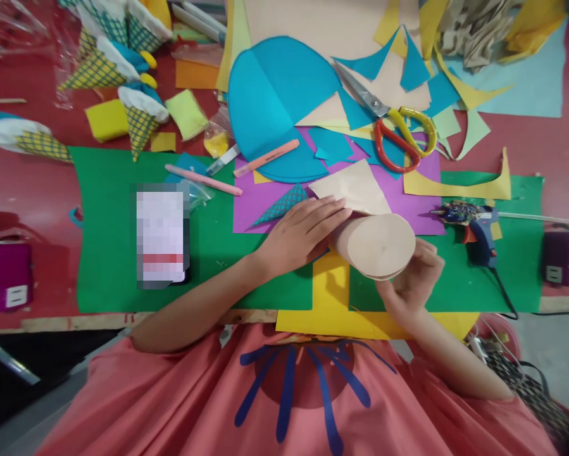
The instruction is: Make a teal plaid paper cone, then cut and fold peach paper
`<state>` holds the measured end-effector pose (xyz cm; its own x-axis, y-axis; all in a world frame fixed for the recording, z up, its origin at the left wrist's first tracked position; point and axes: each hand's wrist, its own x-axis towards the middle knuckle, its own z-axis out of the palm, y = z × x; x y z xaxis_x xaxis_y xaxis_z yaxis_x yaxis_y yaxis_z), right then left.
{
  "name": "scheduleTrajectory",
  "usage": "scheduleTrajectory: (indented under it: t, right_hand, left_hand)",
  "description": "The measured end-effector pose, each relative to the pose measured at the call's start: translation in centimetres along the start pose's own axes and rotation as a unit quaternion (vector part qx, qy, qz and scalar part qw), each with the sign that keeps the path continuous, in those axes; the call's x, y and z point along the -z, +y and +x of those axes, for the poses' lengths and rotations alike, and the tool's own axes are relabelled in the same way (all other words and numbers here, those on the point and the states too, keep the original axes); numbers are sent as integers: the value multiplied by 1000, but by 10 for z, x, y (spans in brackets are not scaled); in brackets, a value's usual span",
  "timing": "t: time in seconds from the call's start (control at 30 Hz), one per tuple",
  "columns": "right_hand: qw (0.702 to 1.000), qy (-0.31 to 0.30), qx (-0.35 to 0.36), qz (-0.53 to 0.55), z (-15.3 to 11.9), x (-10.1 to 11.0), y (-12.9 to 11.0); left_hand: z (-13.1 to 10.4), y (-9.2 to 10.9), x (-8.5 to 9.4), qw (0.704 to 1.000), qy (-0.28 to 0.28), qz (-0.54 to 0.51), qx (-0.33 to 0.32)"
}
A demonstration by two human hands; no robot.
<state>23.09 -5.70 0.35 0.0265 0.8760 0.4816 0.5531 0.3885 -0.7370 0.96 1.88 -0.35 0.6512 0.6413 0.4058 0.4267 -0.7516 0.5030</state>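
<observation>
Right hand (410, 285) of yours curls around the lower right edge of a beige cylinder (381, 244), thumb below and bent fingers at the side, holding it by the rim. Your left hand (303, 228) lies along its other side, fingers together, tips at a beige flap (355, 183) with a zigzag edge; its thumb is hidden, so you cannot tell whether it grips. Whether flap and cylinder are joined is unclear too.

The cylinder sits in front of you, tilted, its round end facing up. It looks like felt: likely light, not slippery, soft enough to dent if squeezed. Best hold it lightly by the wall close to the round end, where it should be stiffest.

Just beyond lies a purple sheet (421, 202), with a patterned teal cone (284, 206) beside your left hand. Farther out, scissors (376, 106) and a glue gun (483, 234) rest on the right.
</observation>
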Motion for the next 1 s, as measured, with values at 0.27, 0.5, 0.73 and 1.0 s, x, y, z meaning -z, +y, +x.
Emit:
scheduleTrajectory:
  t: [0.27, 0.5, 0.73, 1.0]
  right_hand:
    - [945, -87, -302, 93, 17, -16, 4]
    - [808, -90, -445, 374, 58, -1, 1]
    - [668, -78, -554, 491, 55, 13, 4]
    - [703, -89, -558, 432, 35, 12, 18]
  left_hand:
    - [1, -4, -9, 990, -42, -132, 30]
    - [-1, -11, 6, 976, 50, -126, 167]
    - [9, -14, 28, 937, 62, -240, 247]
    - [2, 6, 56, 792, 144, -437, 403]
